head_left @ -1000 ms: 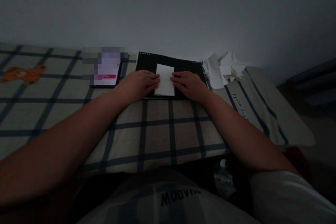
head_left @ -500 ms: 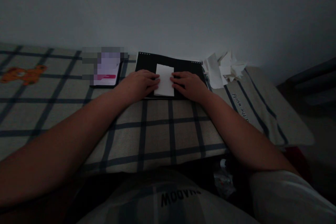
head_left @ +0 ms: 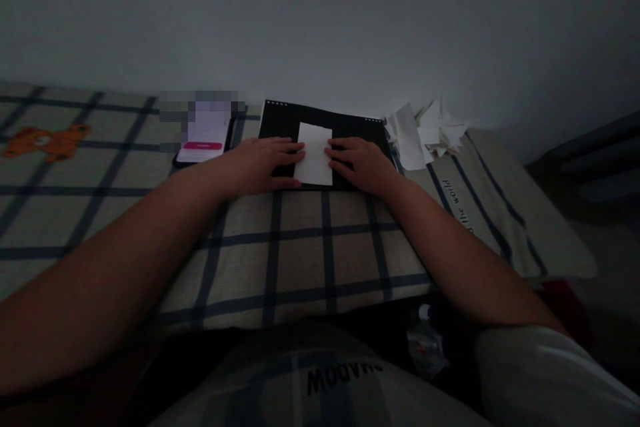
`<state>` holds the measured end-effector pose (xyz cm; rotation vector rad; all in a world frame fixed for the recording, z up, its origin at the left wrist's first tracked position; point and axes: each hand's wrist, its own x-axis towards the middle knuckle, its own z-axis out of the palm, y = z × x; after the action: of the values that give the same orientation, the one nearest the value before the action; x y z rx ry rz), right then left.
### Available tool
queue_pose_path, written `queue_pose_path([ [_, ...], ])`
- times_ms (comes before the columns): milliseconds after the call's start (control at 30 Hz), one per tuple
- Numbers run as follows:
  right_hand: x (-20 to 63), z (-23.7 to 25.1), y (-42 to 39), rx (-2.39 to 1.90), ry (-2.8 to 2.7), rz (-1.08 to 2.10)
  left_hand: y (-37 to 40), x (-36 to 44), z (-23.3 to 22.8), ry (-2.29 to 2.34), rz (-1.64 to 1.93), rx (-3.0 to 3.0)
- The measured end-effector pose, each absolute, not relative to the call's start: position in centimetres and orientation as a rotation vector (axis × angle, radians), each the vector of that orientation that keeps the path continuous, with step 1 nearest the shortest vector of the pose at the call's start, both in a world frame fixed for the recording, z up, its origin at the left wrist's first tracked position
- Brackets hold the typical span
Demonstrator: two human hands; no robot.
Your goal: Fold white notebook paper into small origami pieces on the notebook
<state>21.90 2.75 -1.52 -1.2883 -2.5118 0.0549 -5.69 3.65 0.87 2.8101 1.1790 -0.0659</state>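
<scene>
Two bare forearms are stretched forward from the lower edge of the view, over a light shirt with dark printed letters (head_left: 344, 373). Beyond the shirt, a checked cloth (head_left: 300, 260) with dark blue lines is spread, and both arms are laid across it. A small crumpled wrapper (head_left: 425, 347) is seen in the dark gap below the cloth edge, near the right arm.

Further on, the left hand (head_left: 260, 163) is placed palm down with the fingers spread flat, and its fingertips are touching the left edge of a white paper (head_left: 314, 153). The right hand (head_left: 363, 163) is placed in the same flat way, with its fingertips on the right edge of the paper. Nothing is gripped by either hand; the paper is only pressed down from both sides. The white paper is lying between the two hands, on a black notebook (head_left: 345, 123), which rests on the cloth close to the wall.

To the left of the notebook, a phone (head_left: 203, 145) with a lit screen is lying on the cloth. To the right, a pile of white paper scraps (head_left: 430, 130) is gathered just beside the notebook. Far on the left, an orange bear print (head_left: 47, 140) is seen on the cloth. Behind everything, a plain pale wall (head_left: 320, 20) is standing.
</scene>
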Motion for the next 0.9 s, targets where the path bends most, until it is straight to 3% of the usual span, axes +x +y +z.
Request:
queue_pose_path([
  [433,22.6,-2.1,3.5,-1.147,-2.521,0.132,4.1,-4.7,-0.5,1.051,0.493,2.762],
  [900,22.0,-1.4,3.1,-1.029,-2.560,0.202,4.8,-4.9,-0.2,1.341,0.135,2.771],
])
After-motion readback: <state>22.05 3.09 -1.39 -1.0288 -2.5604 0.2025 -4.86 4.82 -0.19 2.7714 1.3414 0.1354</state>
